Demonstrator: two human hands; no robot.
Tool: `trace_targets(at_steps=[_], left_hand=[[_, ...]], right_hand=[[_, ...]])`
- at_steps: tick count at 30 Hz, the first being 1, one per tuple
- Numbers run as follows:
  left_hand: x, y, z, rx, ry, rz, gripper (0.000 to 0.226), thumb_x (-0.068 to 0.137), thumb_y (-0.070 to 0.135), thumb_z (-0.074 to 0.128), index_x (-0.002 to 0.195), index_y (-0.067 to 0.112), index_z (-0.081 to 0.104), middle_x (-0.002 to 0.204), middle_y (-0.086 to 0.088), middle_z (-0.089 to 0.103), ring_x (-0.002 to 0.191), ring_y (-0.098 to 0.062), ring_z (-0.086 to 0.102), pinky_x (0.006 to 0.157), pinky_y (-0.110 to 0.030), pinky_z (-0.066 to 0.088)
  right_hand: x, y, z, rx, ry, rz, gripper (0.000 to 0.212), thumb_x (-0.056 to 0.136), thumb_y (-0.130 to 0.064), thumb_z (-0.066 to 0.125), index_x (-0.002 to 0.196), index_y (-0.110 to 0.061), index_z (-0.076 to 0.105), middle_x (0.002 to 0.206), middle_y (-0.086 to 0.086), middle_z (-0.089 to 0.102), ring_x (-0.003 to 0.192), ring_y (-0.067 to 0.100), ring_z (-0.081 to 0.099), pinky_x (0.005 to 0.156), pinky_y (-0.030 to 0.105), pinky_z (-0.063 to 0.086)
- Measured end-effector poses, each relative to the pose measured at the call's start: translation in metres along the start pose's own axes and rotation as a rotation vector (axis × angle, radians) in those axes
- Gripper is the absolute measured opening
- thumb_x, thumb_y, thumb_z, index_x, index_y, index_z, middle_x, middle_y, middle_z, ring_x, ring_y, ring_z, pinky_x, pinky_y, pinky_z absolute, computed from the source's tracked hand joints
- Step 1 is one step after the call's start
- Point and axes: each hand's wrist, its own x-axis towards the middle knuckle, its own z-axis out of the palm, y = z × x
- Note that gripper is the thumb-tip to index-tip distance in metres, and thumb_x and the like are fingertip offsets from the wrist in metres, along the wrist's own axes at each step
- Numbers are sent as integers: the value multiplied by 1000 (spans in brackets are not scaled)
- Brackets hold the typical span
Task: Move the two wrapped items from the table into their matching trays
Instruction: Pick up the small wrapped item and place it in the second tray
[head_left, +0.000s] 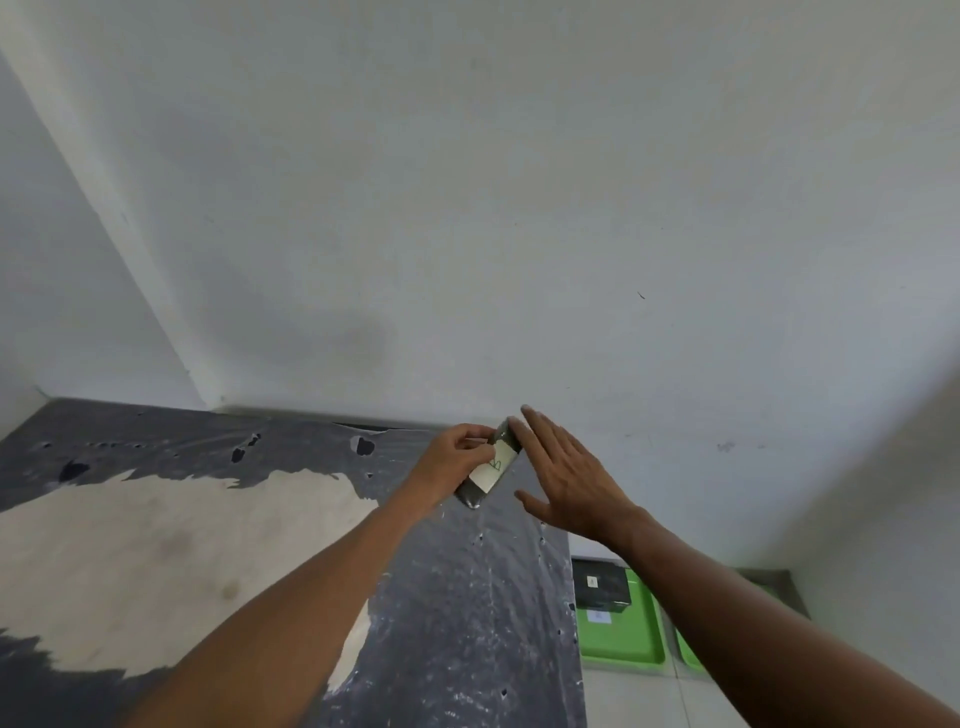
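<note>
A dark wrapped item (491, 467) with a white paper label sits above the far part of the table (467, 597), near the wall. My left hand (452, 462) grips its left side with the fingers pinched on the label's edge. My right hand (566, 478) is open and flat, its fingertips touching the item's upper right end. On the floor at the lower right lies a green tray (623, 644) holding another dark wrapped item (600, 584) with a small label. A second green tray (688, 654) shows beside it, mostly hidden by my right forearm.
The table top is dark grey with a large worn pale patch (156, 545) on the left. White walls (467, 208) rise right behind the table and meet in a corner at the left. The table's right edge drops to a pale floor by the trays.
</note>
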Motion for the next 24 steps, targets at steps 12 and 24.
trace_targets(at_steps=[12, 24], left_hand=[[-8, -5, -14, 29, -172, 20, 26, 91, 21, 70, 116, 15, 64, 112, -12, 69, 98, -21, 67, 81, -36, 59], [-14, -9, 70, -23, -289, 36, 20, 90, 18, 70, 110, 20, 70, 107, -13, 72, 90, -16, 69, 75, -27, 59]], right_hand=[[-15, 0, -6, -27, 56, 159, 40, 84, -42, 63, 113, -18, 51, 107, 2, 58, 92, 24, 55, 72, 37, 48], [-76, 13, -7, -30, -22, 245, 47, 82, -36, 64, 124, -20, 51, 106, 3, 64, 90, 28, 58, 73, 40, 47]])
